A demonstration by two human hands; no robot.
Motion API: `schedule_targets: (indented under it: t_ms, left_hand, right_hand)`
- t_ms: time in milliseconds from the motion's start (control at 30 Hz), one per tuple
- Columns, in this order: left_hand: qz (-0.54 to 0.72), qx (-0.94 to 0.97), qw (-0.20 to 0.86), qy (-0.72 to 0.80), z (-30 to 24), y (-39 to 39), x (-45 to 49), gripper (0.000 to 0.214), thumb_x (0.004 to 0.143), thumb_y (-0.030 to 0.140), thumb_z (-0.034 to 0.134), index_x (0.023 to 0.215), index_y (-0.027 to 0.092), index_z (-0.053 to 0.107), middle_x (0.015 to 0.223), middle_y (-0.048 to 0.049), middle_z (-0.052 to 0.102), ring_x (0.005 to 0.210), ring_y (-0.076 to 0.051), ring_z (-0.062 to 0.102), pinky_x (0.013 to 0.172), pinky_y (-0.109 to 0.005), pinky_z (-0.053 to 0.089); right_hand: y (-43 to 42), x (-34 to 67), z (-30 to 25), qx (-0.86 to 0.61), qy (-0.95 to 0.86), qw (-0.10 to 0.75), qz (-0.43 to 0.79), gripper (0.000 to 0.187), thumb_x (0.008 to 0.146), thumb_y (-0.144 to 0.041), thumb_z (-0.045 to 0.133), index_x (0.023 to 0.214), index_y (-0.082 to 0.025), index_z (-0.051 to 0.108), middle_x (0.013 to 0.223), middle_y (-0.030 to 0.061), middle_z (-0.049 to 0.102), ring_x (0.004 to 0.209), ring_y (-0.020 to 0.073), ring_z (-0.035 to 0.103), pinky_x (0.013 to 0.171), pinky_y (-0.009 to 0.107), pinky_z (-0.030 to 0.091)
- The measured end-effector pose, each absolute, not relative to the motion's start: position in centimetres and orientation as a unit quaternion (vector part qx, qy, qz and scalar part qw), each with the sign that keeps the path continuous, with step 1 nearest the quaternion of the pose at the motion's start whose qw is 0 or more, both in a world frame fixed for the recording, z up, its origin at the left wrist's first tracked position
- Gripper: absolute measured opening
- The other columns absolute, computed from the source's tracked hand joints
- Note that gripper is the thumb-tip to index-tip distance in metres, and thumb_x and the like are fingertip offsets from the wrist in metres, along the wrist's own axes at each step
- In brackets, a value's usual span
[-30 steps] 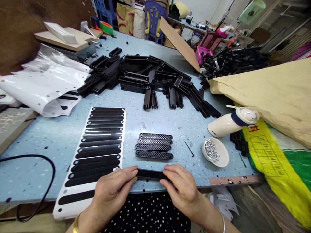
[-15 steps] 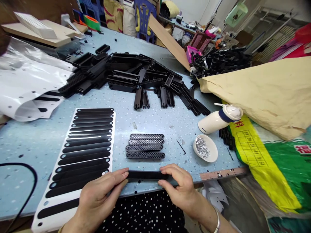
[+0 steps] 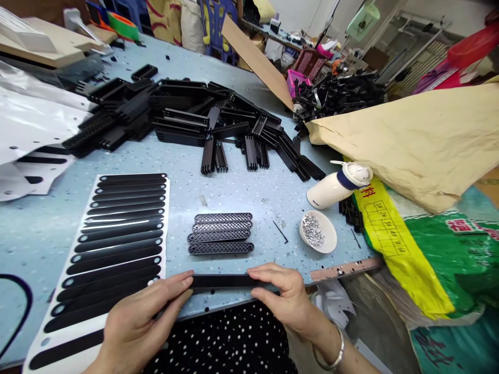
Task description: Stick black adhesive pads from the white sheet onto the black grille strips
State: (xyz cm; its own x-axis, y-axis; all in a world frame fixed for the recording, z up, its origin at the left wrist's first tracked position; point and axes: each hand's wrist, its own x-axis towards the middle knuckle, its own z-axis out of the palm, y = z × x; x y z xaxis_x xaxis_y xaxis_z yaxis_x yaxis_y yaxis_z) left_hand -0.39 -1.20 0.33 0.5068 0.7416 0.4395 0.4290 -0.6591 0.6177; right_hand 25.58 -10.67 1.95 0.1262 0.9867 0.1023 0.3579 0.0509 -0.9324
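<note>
Bar (image 3: 222, 281) runs nearly level over the worktop's (image 3: 241, 193) near edge, its ends pinched by the left hand (image 3: 142, 314) and right hand (image 3: 284, 292). Keeping it steady likely calls for light, even pressure, fingers clear of the middle. Both forearms slant inward, thumbs toward the body.

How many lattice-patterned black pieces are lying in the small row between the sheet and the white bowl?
4, from near to far: the nearest piece, the second piece, the third piece and the farthest piece, all side by side. Anything underneath would be hidden.
</note>
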Motion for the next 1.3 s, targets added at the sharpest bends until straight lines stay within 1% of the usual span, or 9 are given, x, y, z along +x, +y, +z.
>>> schedule_targets:
  t_ms: [300,567,700,800,867,933,1133,1200,1300]
  left_hand:
    - [0.346,0.835,0.237,0.356,-0.2,-1.2,-0.6,0.019,0.086,0.03,0.064,0.098,0.021,0.074,0.094,-0.0033,0.079,0.079,-0.018,0.076,0.082,-0.027,0.061]
    - [0.34,0.833,0.243,0.364,-0.2,-1.2,-0.6,0.021,0.086,0.033,0.062,0.098,0.021,0.075,0.093,-0.003,0.079,0.079,-0.02,0.076,0.082,-0.03,0.062]
    - [0.341,0.83,0.246,0.367,0.0,-1.2,-0.5,0.021,0.086,0.035,0.062,0.096,0.022,0.075,0.092,-0.0022,0.08,0.078,-0.019,0.076,0.081,-0.03,0.062]
    - [0.342,0.828,0.25,0.369,-0.1,-1.3,-0.6,0.021,0.086,0.036,0.063,0.096,0.023,0.075,0.092,-0.0014,0.08,0.078,-0.019,0.076,0.083,-0.03,0.061]
    - [0.341,0.827,0.25,0.369,-0.2,-1.3,-0.7,0.021,0.085,0.037,0.063,0.097,0.023,0.075,0.093,-0.0012,0.079,0.079,-0.019,0.076,0.084,-0.029,0.061]
    - [0.342,0.826,0.249,0.372,-0.3,-1.4,-0.6,0.022,0.085,0.037,0.064,0.098,0.023,0.075,0.094,-0.0009,0.079,0.079,-0.019,0.076,0.085,-0.028,0.06]
    - [0.338,0.835,0.242,0.361,-0.1,-1.2,-0.8,0.021,0.086,0.036,0.063,0.099,0.025,0.074,0.096,-0.0003,0.079,0.08,-0.018,0.076,0.085,-0.027,0.06]
    - [0.345,0.84,0.23,0.349,-0.1,-1.1,-0.8,0.02,0.086,0.035,0.063,0.099,0.025,0.074,0.096,-0.0006,0.079,0.08,-0.018,0.076,0.083,-0.026,0.06]
    - [0.361,0.84,0.218,0.342,-0.2,-1.2,-0.4,0.018,0.085,0.032,0.064,0.097,0.024,0.074,0.095,-0.001,0.079,0.078,-0.018,0.076,0.08,-0.025,0.061]
  right_hand:
    - [-10.8,25.5,1.4,-0.588,-0.567,0.475,0.327,0.032,0.077,-0.009,0.072,0.105,-0.025,0.075,0.098,0.0076,0.077,0.09,0.0202,0.072,0.082,0.034,0.06]
    - [-10.9,25.9,0.8,-0.604,-0.533,0.48,0.348,0.031,0.071,-0.011,0.078,0.099,-0.025,0.076,0.095,0.006,0.077,0.089,0.0206,0.072,0.081,0.035,0.059]
    - [-11.4,26.0,1.0,-0.616,-0.497,0.489,0.367,0.034,0.067,-0.014,0.081,0.1,-0.022,0.075,0.098,0.0078,0.075,0.086,0.0213,0.07,0.079,0.036,0.058]
    - [-11.8,25.9,1.8,-0.637,-0.475,0.488,0.362,0.026,0.075,-0.016,0.073,0.101,-0.018,0.072,0.091,0.0076,0.071,0.076,0.0189,0.067,0.069,0.033,0.057]
    - [-11.8,25.6,2.3,-0.666,-0.484,0.466,0.325,0.017,0.081,-0.017,0.066,0.097,-0.016,0.071,0.08,0.0059,0.068,0.068,0.0172,0.064,0.062,0.031,0.054]
    - [-11.7,25.1,2.3,-0.69,-0.51,0.432,0.276,0.014,0.086,-0.02,0.061,0.093,-0.015,0.071,0.07,0.0038,0.063,0.061,0.0156,0.059,0.057,0.029,0.05]
    - [-11.1,22.8,0.6,-0.709,-0.539,0.412,0.192,0.019,0.083,-0.032,0.067,0.088,-0.013,0.069,0.064,0.0009,0.055,0.053,0.0136,0.051,0.052,0.028,0.044]
    - [-11.0,22.3,0.3,-0.718,-0.542,0.404,0.166,0.018,0.089,-0.03,0.06,0.084,-0.015,0.068,0.064,0.001,0.053,0.056,0.0142,0.051,0.053,0.028,0.042]
    - [-10.6,22.2,0.4,-0.72,-0.554,0.389,0.151,0.033,0.097,-0.025,0.044,0.07,-0.018,0.063,0.062,0.0011,0.05,0.058,0.0146,0.049,0.054,0.028,0.039]
